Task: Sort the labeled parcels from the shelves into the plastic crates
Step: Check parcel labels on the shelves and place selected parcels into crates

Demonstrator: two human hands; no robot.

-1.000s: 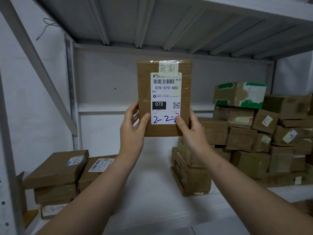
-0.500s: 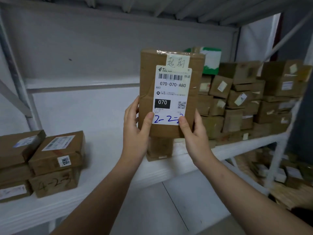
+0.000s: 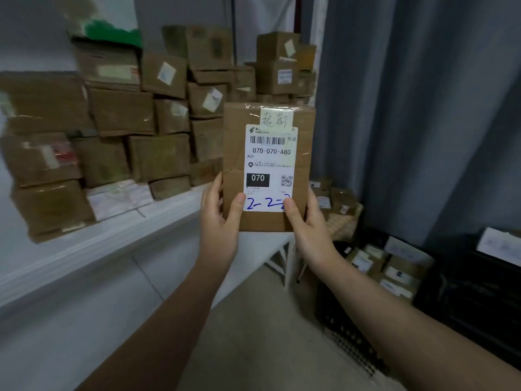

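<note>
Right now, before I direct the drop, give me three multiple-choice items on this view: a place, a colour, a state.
1. Where do the dark crates stand?
A. hanging on a wall
B. on the floor, lower right
C. on a cart
2. What colour is the handwriting on the parcel?
A. blue
B. red
C. green
3. How is the parcel held?
A. in one hand alone
B. flat on one palm
C. upright, in both hands
Key: B, the crates sit low beside the curtain; A, the "2-2-" is blue ink; C, the left hand and right hand grip its lower corners, label facing the camera.
</note>
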